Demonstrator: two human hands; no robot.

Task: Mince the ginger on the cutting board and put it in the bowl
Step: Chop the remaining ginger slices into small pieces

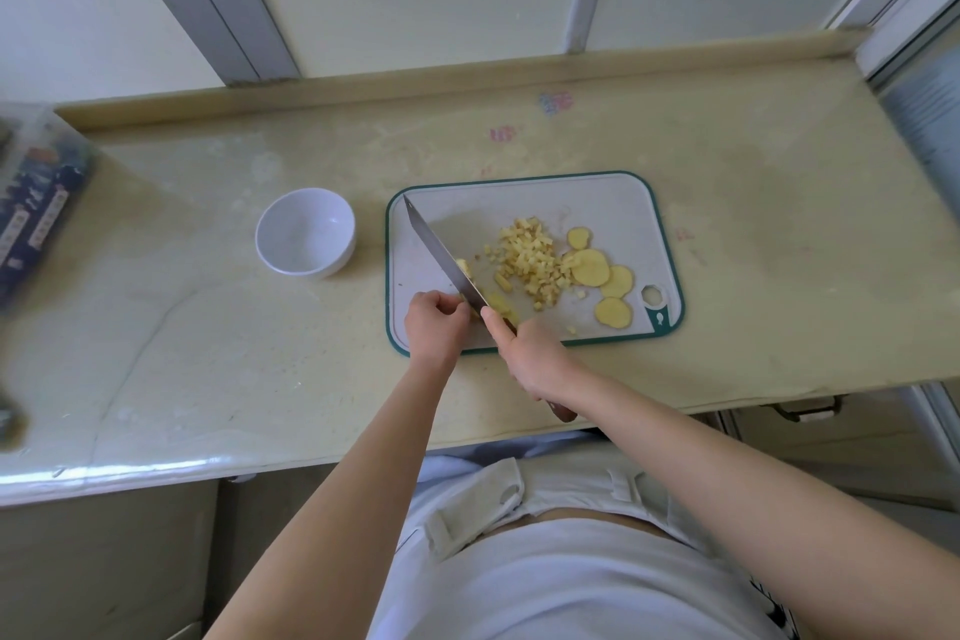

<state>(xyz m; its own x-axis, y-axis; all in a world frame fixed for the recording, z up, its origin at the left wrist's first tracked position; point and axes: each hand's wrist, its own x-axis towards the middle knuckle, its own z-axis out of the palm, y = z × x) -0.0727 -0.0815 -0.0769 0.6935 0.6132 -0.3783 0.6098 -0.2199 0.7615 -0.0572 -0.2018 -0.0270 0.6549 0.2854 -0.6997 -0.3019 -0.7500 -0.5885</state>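
**Ginger part minced on board; bowl holds none**

Nearest the camera, a white shirt (545,587) and two bare forearms reach over the front edge of the worktop (208,327).

Right hand (535,359): closed round the handle of the knife (441,250), forefinger laid along the spine. The brown butt of the handle shows below the wrist. The blade runs away to the left, its heel down at the near edge of the cutting board (613,203) and its tip towards the board's far left corner.

Left hand (436,322): fingers curled, knuckles against the blade's left face, pinching a ginger strip (466,299) at the cutting edge. More strips lie just right of the blade.

Further in, the minced ginger (530,257) sits in a loose heap at mid-board, with stray bits around it. Four ginger slices (592,268), uncut, lie in a row just right of the heap, towards the board's hanging hole.

The bowl (306,231), white, stands upright on the worktop just left of the board, not touching it. No ginger is in it.

At far left, a blurred printed box (36,203). Pink marks (556,101) show on the worktop near the rear upstand. Pale panels in grey frames rise behind.
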